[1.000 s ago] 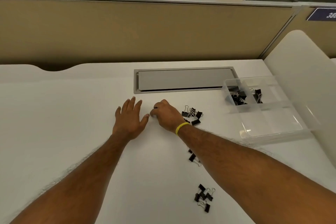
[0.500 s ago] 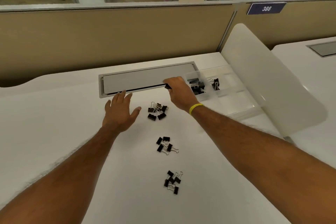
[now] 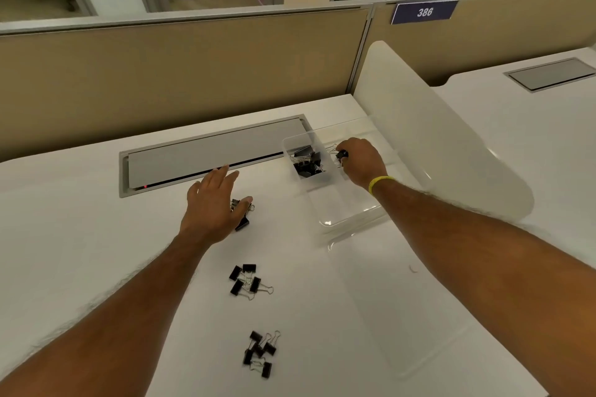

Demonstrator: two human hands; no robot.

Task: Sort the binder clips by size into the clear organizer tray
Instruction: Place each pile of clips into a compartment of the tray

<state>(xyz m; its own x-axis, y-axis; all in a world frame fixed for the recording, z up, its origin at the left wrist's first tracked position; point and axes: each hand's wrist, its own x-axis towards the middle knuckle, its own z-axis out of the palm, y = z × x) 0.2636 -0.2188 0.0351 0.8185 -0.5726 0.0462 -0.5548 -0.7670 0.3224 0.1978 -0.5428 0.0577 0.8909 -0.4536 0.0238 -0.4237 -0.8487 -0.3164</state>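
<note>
Head view, nearest first: on the white desk (image 3: 96,251) a nearest heap (image 3: 260,353) of small black binder clips lies loose. A middle heap (image 3: 246,280) sits a little beyond it, and both are well apart from the tray. Farther on, the left hand (image 3: 213,209) is spread wide and relaxed over the far heap (image 3: 242,222), covering most of it; I cannot tell whether the palm touches the clips. A second ago that hand lay flat on the desk just beside this heap, so it has slid across, likely to steady or choose the next one. Beyond and to the right stands the clear tray (image 3: 325,222), its long front compartment bare. The right hand (image 3: 362,159), with a yellow wristband (image 3: 380,182), was down at the far heap a second ago, pinching something there. Half a second ago it was crossing toward the tray. Now it hangs over the rear right compartment with a clip (image 3: 342,155) pinched between thumb and fingertips, not yet let go. The rear left compartment beside it holds the stored clips (image 3: 306,161), which look bigger. So one more clip has reached its slot and only the release seems left, while three heaps wait. Left of the tray a grey hatch (image 3: 206,155) is set into the desk, and a frosted panel (image 3: 435,138) rises on the right.
</note>
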